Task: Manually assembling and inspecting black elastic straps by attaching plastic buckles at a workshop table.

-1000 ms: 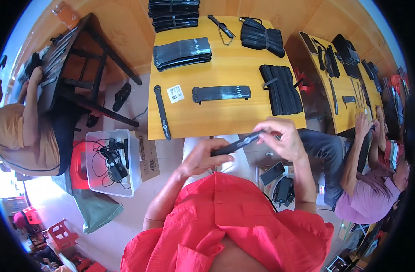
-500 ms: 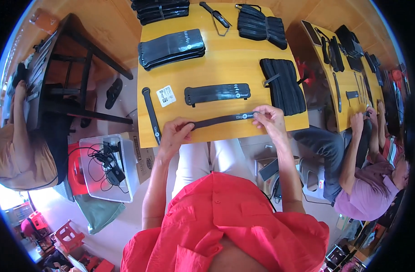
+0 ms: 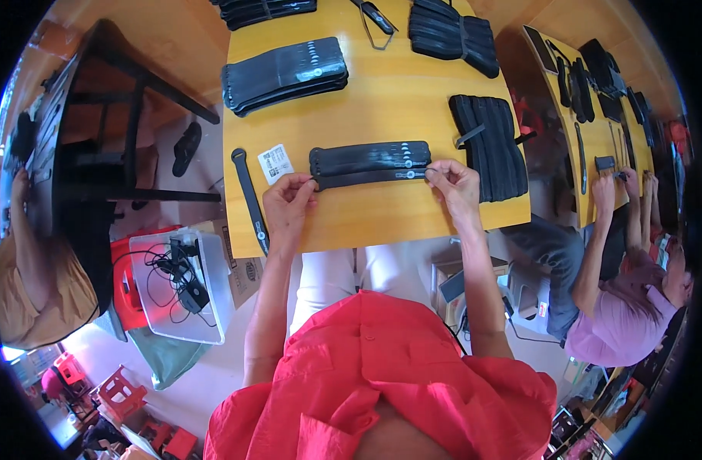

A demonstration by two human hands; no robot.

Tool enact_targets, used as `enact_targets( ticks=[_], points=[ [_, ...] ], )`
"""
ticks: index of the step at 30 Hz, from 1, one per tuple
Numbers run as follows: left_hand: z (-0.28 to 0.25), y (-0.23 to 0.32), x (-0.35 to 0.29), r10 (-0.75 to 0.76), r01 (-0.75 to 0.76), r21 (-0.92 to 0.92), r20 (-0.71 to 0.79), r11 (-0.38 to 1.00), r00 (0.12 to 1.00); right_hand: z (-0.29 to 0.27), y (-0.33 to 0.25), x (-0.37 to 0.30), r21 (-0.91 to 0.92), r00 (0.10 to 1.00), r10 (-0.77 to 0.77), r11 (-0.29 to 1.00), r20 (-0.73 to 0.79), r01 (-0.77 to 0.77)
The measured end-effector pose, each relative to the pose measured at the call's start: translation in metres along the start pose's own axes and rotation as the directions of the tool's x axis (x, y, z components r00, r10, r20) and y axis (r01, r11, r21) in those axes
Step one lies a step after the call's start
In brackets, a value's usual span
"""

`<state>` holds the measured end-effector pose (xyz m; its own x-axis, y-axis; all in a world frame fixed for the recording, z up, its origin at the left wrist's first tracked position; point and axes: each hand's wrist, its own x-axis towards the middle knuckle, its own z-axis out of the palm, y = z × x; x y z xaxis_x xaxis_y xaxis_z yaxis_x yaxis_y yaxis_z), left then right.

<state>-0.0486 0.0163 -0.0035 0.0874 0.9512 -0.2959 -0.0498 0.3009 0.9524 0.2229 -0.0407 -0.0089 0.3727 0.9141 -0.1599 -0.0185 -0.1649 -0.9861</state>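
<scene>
Between my two hands a black strap (image 3: 366,179) is stretched level, along the near edge of a flat row of black straps (image 3: 366,157) on the yellow table. My left hand (image 3: 288,201) pinches the strap's left end. The right end, beside a pale print, is pinched by my right hand (image 3: 454,188). A single black strap with a looped end (image 3: 249,199) lies left of my left hand. Just above that hand is a white label (image 3: 275,162). A banded bundle of black straps (image 3: 489,149) rests to the right, beyond my right hand.
Farther back on the yellow table (image 3: 382,92) are a stack of black straps (image 3: 286,73), another banded bundle (image 3: 452,37) and scissors (image 3: 376,19). A clear bin with cables (image 3: 184,287) stands at lower left. Other people work at the left and right tables.
Both hands have carried the strap away from me, from the table's near edge up against the flat row of straps. The view has shifted slightly.
</scene>
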Motion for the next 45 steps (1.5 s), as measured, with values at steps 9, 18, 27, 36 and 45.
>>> enact_targets(
  ticks=[9, 18, 27, 36, 45],
  points=[
    [0.008, -0.006, 0.004, 0.132, -0.112, 0.179, -0.104, 0.977, 0.986, 0.001, -0.001, 0.006, -0.061, 0.996, 0.049, 0.997, -0.074, -0.053],
    [0.008, -0.013, 0.008, 0.159, -0.135, 0.179, -0.128, 0.975, 0.979, 0.004, 0.004, 0.005, -0.402, 0.962, -0.245, 0.898, -0.118, 0.179],
    [0.007, -0.017, 0.009, 0.198, -0.175, 0.180, -0.122, 0.968, 0.973, 0.005, 0.006, 0.007, -0.360, 0.966, -0.214, 0.921, -0.144, 0.150],
    [0.012, -0.010, 0.007, 0.163, -0.136, 0.184, -0.138, 0.973, 0.977, 0.003, 0.014, 0.010, -0.264, 0.979, -0.130, 0.961, -0.160, 0.084],
    [0.013, -0.009, 0.007, 0.153, -0.120, 0.206, -0.151, 0.971, 0.977, 0.004, 0.015, 0.010, -0.275, 0.980, -0.130, 0.958, -0.153, 0.084]
  ],
)
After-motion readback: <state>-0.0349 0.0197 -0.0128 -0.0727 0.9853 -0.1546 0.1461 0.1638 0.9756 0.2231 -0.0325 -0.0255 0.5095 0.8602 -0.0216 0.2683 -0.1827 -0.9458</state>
